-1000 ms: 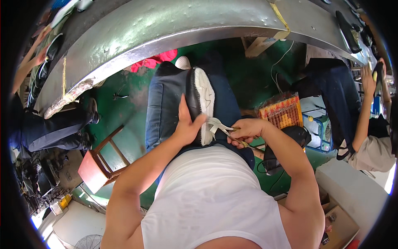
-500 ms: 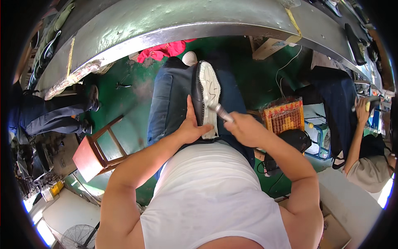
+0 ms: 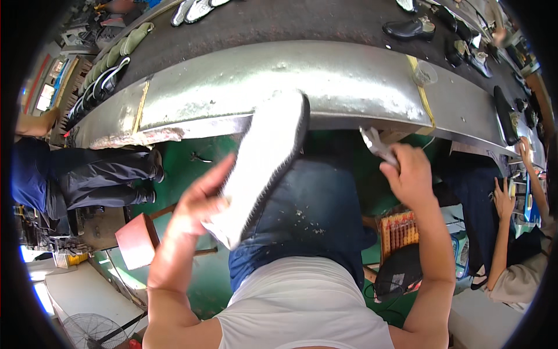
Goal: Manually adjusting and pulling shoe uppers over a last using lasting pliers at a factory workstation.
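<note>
A shoe (image 3: 263,152) hangs tilted above my lap, its pale sole side up and dark stitches or tacks along the edge. My left hand (image 3: 200,200) grips it near its lower end, thumb over the sole and fingers along the side. To the right and apart from the shoe, my right hand (image 3: 410,173) is closed round a silver metal tool (image 3: 375,145) whose head looks like pincers. White crumbs (image 3: 305,221) are scattered over my blue trousers (image 3: 317,195).
Ahead runs a metal-edged bench (image 3: 349,75) with a dark conveyor belt (image 3: 325,26) bearing shoes. A wooden stool (image 3: 137,239) stands left, a beaded seat mat (image 3: 399,234) and black bag (image 3: 398,270) right. Co-workers sit on both sides; a fan (image 3: 93,333) is lower left.
The shoe has been lifted off my lap, forward and up, in my left hand. My right hand has moved right with the tool, away from the sole. The view has tilted up.
</note>
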### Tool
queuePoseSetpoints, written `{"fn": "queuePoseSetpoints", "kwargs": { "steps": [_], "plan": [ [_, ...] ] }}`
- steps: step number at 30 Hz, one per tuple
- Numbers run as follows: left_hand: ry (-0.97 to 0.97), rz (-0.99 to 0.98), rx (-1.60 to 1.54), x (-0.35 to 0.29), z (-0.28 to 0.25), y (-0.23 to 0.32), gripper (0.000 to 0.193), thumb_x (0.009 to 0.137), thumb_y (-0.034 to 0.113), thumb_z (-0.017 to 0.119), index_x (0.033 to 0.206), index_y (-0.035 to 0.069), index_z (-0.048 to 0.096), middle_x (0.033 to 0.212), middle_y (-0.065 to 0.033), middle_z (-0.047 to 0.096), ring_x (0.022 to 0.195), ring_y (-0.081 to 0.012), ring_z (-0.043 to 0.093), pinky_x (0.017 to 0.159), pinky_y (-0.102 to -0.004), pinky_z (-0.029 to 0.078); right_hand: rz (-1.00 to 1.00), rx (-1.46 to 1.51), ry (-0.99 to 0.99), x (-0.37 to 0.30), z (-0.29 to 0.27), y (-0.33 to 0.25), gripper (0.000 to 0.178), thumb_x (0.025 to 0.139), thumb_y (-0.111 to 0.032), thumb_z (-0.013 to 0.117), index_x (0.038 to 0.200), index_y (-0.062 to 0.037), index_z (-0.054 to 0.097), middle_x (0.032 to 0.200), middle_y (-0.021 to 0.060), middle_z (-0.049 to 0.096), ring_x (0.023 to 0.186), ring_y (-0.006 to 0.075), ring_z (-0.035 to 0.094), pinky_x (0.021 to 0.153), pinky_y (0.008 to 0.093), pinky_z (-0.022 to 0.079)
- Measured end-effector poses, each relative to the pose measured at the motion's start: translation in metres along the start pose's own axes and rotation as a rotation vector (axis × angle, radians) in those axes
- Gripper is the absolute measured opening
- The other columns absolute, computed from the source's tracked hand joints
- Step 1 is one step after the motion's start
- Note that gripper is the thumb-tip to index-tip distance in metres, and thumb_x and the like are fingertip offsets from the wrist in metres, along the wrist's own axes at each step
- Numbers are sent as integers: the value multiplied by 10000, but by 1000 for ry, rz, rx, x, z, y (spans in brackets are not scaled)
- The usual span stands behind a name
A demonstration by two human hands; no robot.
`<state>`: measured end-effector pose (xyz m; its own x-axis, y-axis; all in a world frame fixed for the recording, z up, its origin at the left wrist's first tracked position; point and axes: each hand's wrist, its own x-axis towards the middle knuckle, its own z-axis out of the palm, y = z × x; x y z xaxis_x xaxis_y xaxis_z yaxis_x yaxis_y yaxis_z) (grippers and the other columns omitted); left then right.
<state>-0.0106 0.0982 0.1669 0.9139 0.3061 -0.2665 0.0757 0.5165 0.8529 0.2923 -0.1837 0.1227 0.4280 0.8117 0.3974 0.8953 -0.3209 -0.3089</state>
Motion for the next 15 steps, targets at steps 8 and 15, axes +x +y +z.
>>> {"fn": "queuePoseSetpoints", "kwargs": {
  "steps": [8,15],
  "plan": [
    [200,93,827,300,18,153,792,857,127,691,1513,-44,282,1285,-181,603,1101,-212,614,956,-320,487,115,-153,120,103,37,97,426,859,-373,698,1063,-12,602,992,169,632,940,382,575,857,465,438],
    [-19,358,2567,441,-25,106,630,998,331,498,1561,272,221,1539,-95,382,1464,-434,205,1093,-604,317,202,-72,67,106,31,88,429,799,-313,766,1050,-5,604,994,173,626,952,382,570,843,453,453]
  ]
}}
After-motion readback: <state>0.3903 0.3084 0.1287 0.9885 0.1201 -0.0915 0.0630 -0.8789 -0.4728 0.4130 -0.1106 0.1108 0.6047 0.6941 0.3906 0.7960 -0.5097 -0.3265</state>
